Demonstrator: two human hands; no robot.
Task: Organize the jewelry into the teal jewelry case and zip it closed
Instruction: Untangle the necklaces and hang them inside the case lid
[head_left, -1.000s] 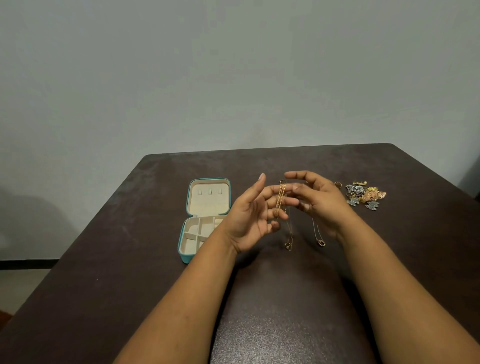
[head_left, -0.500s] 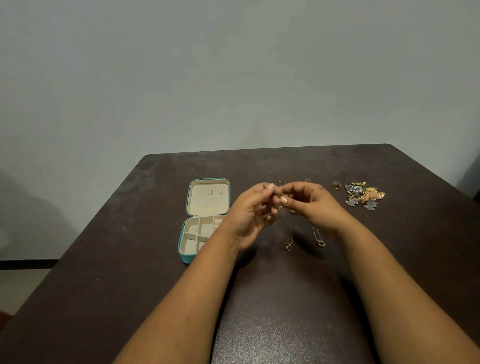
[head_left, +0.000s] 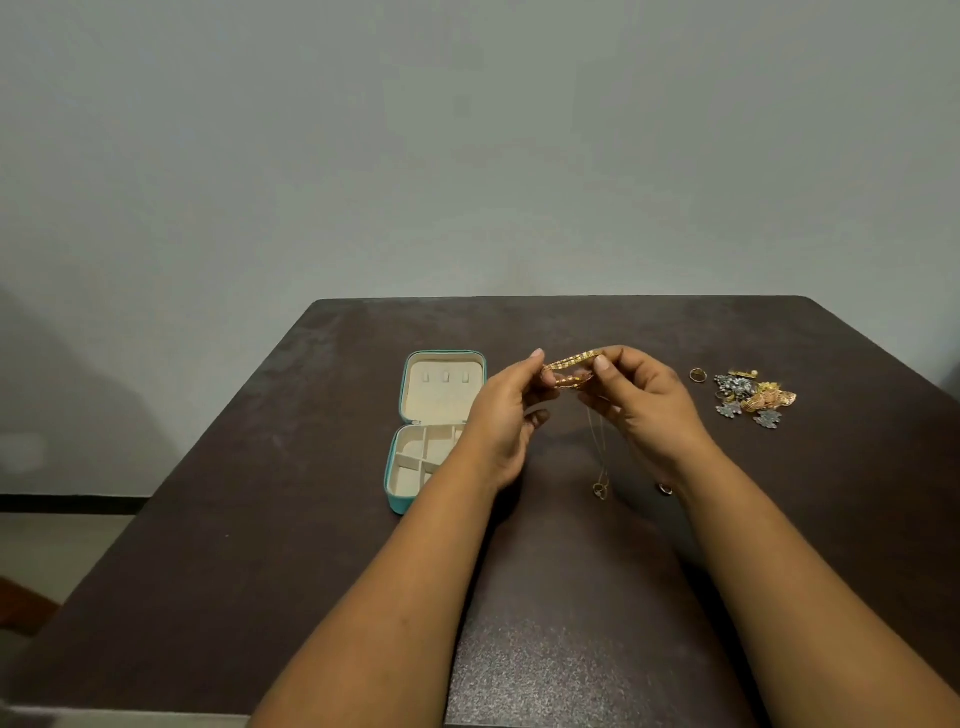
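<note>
Teal jewelry case (head_left: 397, 470) lies open and flat on the dark table; cream lining, lid part on the far side with three small tabs, near half split into compartments, part hidden behind the left forearm. Right of the case, a gold chain (head_left: 571, 362) is stretched above the table between two hands. Below it, thin necklaces (head_left: 601, 467) trail toward the table, each ending in a small pendant. Farther right of the case: a gold ring (head_left: 698, 375), then a heap of gold and silver pieces (head_left: 753, 396).

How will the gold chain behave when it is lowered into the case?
Probably floppy: the gold chain sags in loops between the left hand and right hand. It looks thin, so likely light and apt to tangle.
</note>
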